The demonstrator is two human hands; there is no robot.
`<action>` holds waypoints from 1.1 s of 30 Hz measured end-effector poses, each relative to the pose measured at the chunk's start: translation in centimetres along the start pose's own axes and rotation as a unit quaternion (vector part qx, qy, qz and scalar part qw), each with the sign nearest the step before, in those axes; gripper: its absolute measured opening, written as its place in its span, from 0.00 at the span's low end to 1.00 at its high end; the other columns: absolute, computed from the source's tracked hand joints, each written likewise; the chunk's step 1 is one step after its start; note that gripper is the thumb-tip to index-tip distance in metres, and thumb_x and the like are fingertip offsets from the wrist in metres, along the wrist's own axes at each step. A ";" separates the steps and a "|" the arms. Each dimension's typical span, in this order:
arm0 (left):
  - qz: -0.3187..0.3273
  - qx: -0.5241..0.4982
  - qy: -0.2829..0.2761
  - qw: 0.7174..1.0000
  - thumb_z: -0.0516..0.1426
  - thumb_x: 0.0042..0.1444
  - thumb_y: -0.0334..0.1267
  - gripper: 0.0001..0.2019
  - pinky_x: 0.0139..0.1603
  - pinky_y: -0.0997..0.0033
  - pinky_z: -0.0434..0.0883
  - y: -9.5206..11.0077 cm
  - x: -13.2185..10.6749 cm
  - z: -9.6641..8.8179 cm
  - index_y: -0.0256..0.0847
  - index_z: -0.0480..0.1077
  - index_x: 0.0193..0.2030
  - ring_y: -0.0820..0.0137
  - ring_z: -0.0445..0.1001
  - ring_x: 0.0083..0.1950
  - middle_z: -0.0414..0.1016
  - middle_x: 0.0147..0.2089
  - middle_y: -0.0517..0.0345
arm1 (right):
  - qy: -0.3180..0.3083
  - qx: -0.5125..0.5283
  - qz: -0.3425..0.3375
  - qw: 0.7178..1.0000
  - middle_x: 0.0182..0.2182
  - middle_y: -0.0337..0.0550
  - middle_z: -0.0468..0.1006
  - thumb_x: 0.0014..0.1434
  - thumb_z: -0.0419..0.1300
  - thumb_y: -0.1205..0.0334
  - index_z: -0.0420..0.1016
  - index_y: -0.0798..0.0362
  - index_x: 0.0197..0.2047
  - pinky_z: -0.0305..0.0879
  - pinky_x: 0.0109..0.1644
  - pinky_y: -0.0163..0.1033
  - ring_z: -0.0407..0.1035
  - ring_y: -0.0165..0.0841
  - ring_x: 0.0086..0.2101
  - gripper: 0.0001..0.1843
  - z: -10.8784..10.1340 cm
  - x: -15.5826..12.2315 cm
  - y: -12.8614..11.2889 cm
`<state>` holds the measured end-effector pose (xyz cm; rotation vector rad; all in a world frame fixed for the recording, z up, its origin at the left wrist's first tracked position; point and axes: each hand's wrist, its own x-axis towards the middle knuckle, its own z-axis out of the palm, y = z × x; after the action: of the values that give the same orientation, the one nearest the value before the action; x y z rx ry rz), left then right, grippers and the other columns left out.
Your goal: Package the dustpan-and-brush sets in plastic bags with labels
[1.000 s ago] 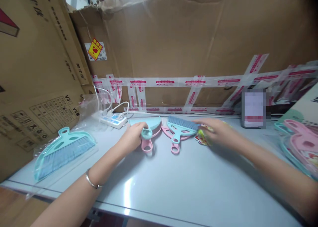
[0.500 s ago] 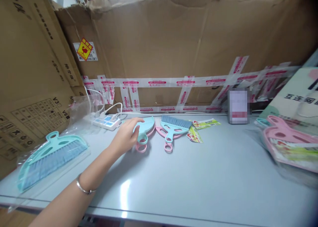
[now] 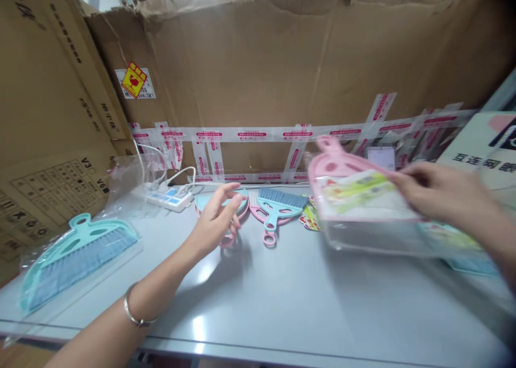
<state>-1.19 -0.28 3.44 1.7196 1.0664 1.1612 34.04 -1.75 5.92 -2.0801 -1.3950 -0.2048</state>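
Note:
My right hand (image 3: 441,190) grips the edge of a clear plastic bag with a pink dustpan (image 3: 330,169) and a green-and-white label card (image 3: 363,190) inside, held above the table and slightly blurred. My left hand (image 3: 217,215) hovers with fingers apart over a stacked turquoise and pink dustpan (image 3: 244,209), partly hiding it; nothing shows in its grasp. Right of that lies a turquoise hand brush (image 3: 278,209) with blue-grey bristles, on top of a pink dustpan. Another bagged turquoise item (image 3: 471,263) lies under my right forearm, mostly hidden.
On the left lies a bagged turquoise dustpan and brush (image 3: 80,255). Behind it stands a white power strip (image 3: 169,199) with cables. Colourful cards (image 3: 309,217) lie beside the brush. A small screen device (image 3: 381,157) is partly covered. Large cardboard boxes (image 3: 242,67) wall the back and left.
My right hand has come into view and lifted the bagged pink dustpan from the right side toward the middle. My left hand has shifted slightly, its fingers spread.

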 end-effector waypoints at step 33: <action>0.009 -0.146 0.245 0.958 0.56 0.52 0.54 0.18 0.07 0.81 0.48 -3.3 1.6 -0.3 0.39 0.67 0.28 0.82 0.52 0.08 0.63 0.15 0.68 | -0.309 0.741 0.188 0.566 0.41 0.46 0.79 0.36 0.73 0.62 0.66 0.52 0.41 0.72 0.45 0.45 0.74 0.40 0.40 0.30 8.7 -12.3 -14.0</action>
<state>-1.80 2.40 0.93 1.2407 1.0947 1.7182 14.68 -2.90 -0.84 -0.7846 -0.7012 1.4975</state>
